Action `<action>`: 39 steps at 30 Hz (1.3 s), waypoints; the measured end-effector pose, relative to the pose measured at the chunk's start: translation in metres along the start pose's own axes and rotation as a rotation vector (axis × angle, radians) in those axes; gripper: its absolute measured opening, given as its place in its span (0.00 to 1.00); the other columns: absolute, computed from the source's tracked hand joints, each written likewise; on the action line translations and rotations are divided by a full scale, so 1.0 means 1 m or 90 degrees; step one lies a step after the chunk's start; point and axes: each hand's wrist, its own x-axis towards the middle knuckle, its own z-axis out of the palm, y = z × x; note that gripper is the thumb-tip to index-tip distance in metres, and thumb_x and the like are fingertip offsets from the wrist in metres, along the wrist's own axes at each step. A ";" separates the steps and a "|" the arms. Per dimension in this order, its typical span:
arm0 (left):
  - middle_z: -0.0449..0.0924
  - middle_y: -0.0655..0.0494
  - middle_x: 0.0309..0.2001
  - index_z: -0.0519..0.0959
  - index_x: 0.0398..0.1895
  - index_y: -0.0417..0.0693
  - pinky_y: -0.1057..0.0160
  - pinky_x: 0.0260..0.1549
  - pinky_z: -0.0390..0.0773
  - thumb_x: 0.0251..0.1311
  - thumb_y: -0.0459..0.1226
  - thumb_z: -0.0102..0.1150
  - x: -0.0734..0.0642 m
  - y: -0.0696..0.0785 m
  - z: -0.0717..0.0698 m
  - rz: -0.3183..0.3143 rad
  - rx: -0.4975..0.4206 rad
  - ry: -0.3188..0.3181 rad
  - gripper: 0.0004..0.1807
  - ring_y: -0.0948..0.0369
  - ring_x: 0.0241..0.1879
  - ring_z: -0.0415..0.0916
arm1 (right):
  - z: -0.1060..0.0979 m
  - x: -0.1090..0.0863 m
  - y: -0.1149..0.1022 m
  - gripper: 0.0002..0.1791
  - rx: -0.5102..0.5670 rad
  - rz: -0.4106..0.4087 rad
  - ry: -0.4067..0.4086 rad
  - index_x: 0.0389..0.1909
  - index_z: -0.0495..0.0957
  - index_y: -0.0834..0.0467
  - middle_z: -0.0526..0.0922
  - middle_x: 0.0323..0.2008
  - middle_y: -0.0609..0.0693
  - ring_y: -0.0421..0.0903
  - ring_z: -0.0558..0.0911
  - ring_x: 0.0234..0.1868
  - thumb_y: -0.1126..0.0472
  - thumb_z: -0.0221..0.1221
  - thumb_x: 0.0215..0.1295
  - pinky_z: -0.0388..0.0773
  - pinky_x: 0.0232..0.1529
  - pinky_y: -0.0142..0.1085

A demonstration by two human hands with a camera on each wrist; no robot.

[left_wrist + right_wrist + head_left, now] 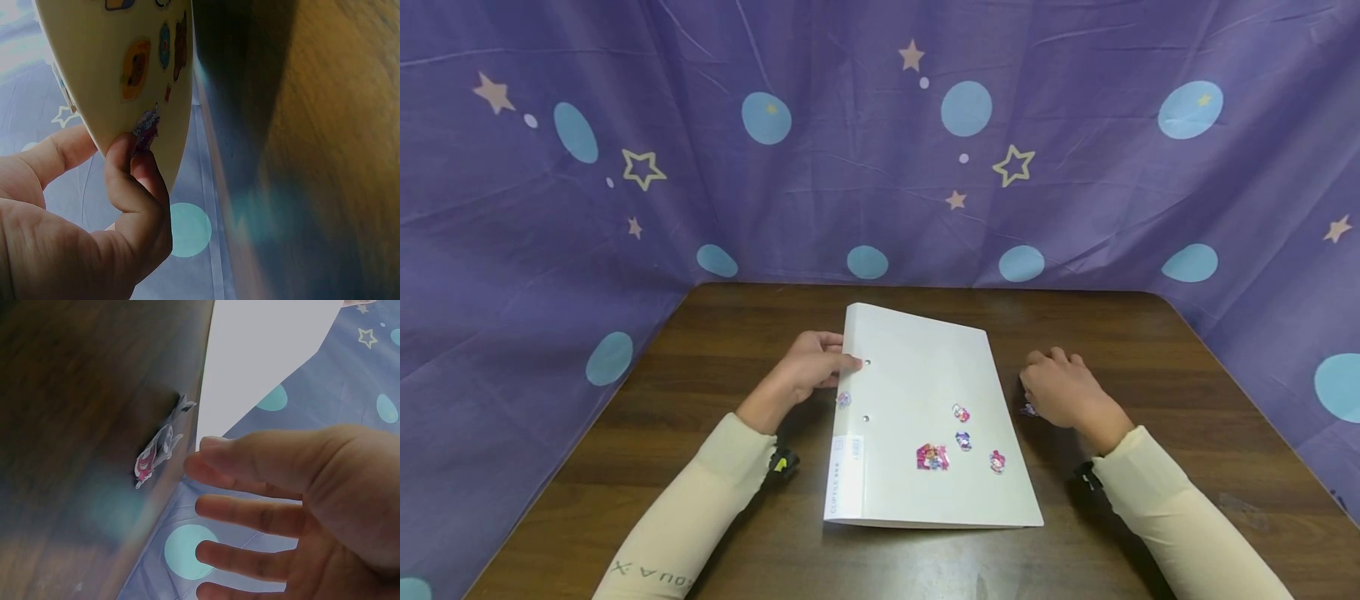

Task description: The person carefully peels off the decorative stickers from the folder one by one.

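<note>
The white folder (917, 387) was at the middle of the wooden table (1075, 321), between the person's 2 hands, with its spine to the left. The left hand (814, 363) pinched that spine side, thumb on the cover and fingers round behind it. The right hand (1063, 392) hung low at the folder's right, just beside the loose stickers (146, 464) on the tabletop; its 3 outer fingers stood apart, while thumb tip and index tip lay close together with nothing visible between them. The step in hand looked like picking up a sticker for the folder, whose cover bore a house-shaped sticker (932, 457) and 3 small stickers (963, 442). The next move seemed to call for a fine pinch on 1 loose piece by its rim, with the left hand holding the folder steady. The head view showed the cover's layout, but the right hand hid most of the loose stickers there; the right wrist view showed them whole, apart from the fingertips. Only the left wrist view showed the face under the left fingers, with an orange sticker (135, 67) and a purple-pink sticker (147, 129) against the fingertips.
</note>
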 end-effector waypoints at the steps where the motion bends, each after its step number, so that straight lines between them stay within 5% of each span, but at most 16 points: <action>1: 0.78 0.38 0.58 0.73 0.64 0.32 0.55 0.44 0.84 0.60 0.31 0.69 0.000 0.000 0.000 0.000 0.001 0.000 0.30 0.52 0.47 0.82 | 0.000 0.000 0.000 0.07 0.001 -0.002 0.007 0.28 0.82 0.52 0.81 0.45 0.56 0.67 0.76 0.47 0.64 0.66 0.65 0.75 0.44 0.63; 20: 0.78 0.38 0.58 0.73 0.64 0.32 0.55 0.44 0.84 0.59 0.32 0.70 0.000 0.000 0.001 -0.003 0.003 0.004 0.30 0.52 0.46 0.81 | 0.001 0.007 -0.031 0.08 0.007 -0.051 0.070 0.40 0.86 0.56 0.81 0.56 0.59 0.67 0.75 0.58 0.57 0.71 0.64 0.74 0.52 0.63; 27: 0.77 0.38 0.58 0.73 0.64 0.33 0.53 0.46 0.84 0.59 0.32 0.70 0.001 0.001 0.002 -0.007 0.006 0.006 0.30 0.50 0.48 0.81 | -0.001 0.010 -0.040 0.15 -0.003 -0.081 0.036 0.44 0.86 0.58 0.80 0.59 0.61 0.65 0.74 0.62 0.51 0.67 0.68 0.73 0.56 0.62; 33: 0.78 0.38 0.59 0.73 0.64 0.32 0.54 0.45 0.84 0.59 0.32 0.70 0.001 0.000 0.003 -0.009 0.004 0.004 0.30 0.51 0.47 0.81 | 0.000 0.011 -0.047 0.23 0.023 -0.125 0.008 0.54 0.83 0.61 0.72 0.69 0.66 0.73 0.66 0.69 0.46 0.65 0.70 0.66 0.66 0.67; 39: 0.78 0.39 0.58 0.73 0.64 0.33 0.56 0.43 0.84 0.59 0.32 0.70 0.001 -0.001 0.003 -0.012 0.004 0.006 0.30 0.52 0.46 0.82 | 0.003 0.012 -0.054 0.27 0.018 -0.154 0.023 0.57 0.82 0.61 0.65 0.73 0.67 0.77 0.61 0.71 0.42 0.62 0.71 0.63 0.65 0.70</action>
